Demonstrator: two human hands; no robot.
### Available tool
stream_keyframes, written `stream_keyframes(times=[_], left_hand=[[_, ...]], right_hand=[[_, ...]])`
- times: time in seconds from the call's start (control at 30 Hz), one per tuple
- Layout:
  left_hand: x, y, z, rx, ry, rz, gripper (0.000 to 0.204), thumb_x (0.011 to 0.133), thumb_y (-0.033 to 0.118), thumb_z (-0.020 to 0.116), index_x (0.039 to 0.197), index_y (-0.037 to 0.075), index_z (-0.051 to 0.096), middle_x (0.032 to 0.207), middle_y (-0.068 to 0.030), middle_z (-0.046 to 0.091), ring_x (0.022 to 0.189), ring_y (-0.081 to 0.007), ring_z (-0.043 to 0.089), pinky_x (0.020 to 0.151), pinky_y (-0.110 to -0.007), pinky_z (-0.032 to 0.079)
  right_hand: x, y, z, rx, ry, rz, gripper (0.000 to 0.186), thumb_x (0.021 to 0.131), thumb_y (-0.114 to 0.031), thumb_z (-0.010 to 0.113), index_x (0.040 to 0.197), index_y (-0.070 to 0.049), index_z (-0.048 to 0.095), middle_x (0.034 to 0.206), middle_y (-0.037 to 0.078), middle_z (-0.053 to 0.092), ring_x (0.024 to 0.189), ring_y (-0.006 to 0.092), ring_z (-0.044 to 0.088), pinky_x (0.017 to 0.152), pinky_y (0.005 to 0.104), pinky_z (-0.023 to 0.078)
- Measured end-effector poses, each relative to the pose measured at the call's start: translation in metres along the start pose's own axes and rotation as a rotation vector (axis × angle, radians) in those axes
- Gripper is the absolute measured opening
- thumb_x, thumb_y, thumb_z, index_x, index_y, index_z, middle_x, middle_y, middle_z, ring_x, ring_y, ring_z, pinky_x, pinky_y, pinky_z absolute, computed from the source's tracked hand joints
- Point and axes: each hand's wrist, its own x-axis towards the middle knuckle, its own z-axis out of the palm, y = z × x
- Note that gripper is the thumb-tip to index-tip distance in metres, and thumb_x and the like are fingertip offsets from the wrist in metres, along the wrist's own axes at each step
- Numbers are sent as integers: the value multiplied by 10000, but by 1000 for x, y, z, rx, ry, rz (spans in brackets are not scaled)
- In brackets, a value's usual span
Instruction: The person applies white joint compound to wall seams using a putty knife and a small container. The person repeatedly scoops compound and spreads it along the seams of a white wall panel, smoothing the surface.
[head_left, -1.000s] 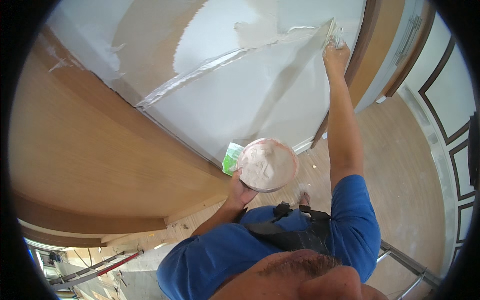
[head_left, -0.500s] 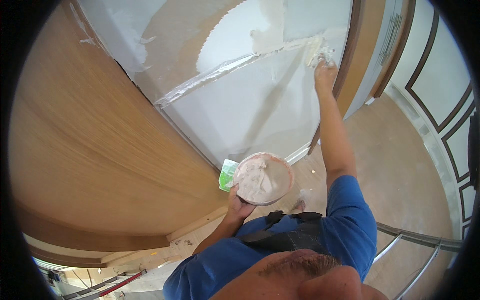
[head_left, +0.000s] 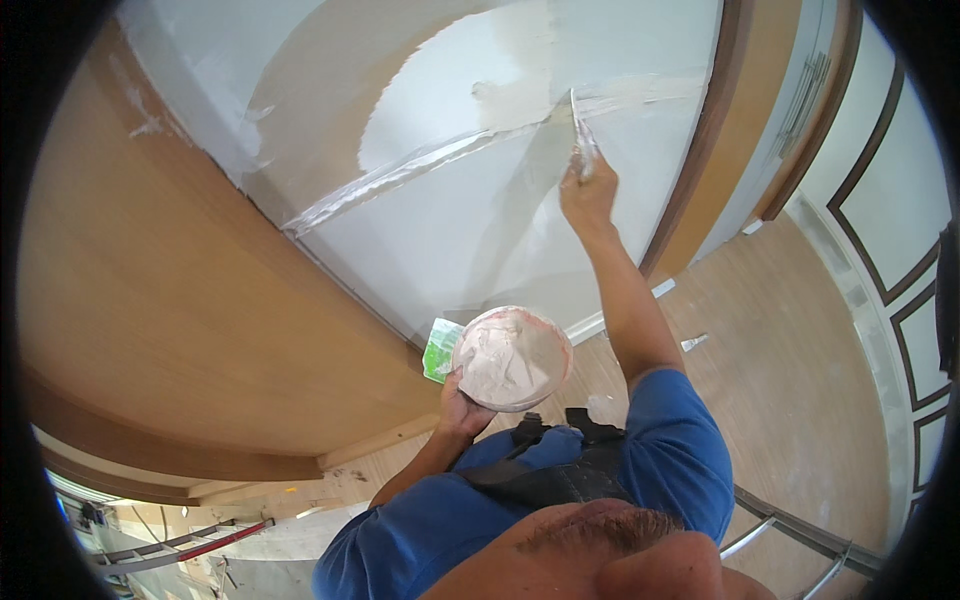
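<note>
My left hand (head_left: 463, 408) grips the near left side of a round tub (head_left: 567, 352), thumb on its rim. Pinkish-white filler paste (head_left: 505, 355) fills much of the tub. My right hand (head_left: 590, 193) is closed around a putty knife (head_left: 581, 130), whose blade is seen nearly edge-on at the wall. The blade is at a band of filler (head_left: 645, 95) crossing the pale wall (head_left: 420, 265). Left of the blade, a whiter strip (head_left: 370, 180) continues along the same seam. How the fingers sit on the handle is partly hidden.
A large wooden panel (head_left: 210, 330) bounds the left. On the right stands a wooden door frame (head_left: 735, 130). A green-and-white package (head_left: 440, 350) shows beside the tub. A small white scrap (head_left: 693, 342) lies on the wood floor (head_left: 780, 400). Ladders (head_left: 190, 545) show at lower left and lower right.
My right hand with the putty knife has moved left along the filler band, away from the door frame, leaving it smoother. The tub has shifted slightly left in view.
</note>
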Motion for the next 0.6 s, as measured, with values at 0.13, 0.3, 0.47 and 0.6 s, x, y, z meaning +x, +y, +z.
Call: stream_keyframes(times=[0.13, 0.3, 0.47, 0.6], left_hand=[[13, -9, 22, 48, -25, 50, 745, 875, 411, 586, 1516, 116, 348, 1527, -147, 419, 1398, -362, 406, 1166, -572, 303], [34, -27, 47, 118, -12, 126, 731, 887, 393, 576, 1516, 101, 344, 1530, -152, 416, 1396, -359, 413, 1168, -565, 306], [45, -48, 45, 67, 33, 106, 741, 888, 401, 581, 1519, 96, 338, 1531, -156, 414, 1396, -357, 413, 1167, -557, 313], [48, -62, 37, 59, 77, 124, 726, 897, 409, 565, 1517, 101, 346, 1530, -155, 417, 1398, -356, 410, 1169, -563, 303]], right_hand=[[72, 70, -47, -57, 29, 204, 189, 893, -88, 595, 993, 54, 669, 729, 243, 646, 675, 442, 633, 655, 463, 500], [120, 132, -46, -60, 157, 181, 230, 899, -169, 617, 852, 55, 643, 705, 246, 638, 657, 425, 631, 630, 474, 495], [35, 41, -36, 155, -245, 31, 230, 862, -67, 619, 1065, 28, 672, 838, 272, 665, 745, 415, 668, 712, 424, 535], [41, 48, -64, 249, -344, 209, 231, 863, -35, 607, 1078, 24, 669, 867, 265, 679, 787, 425, 671, 723, 427, 535]])
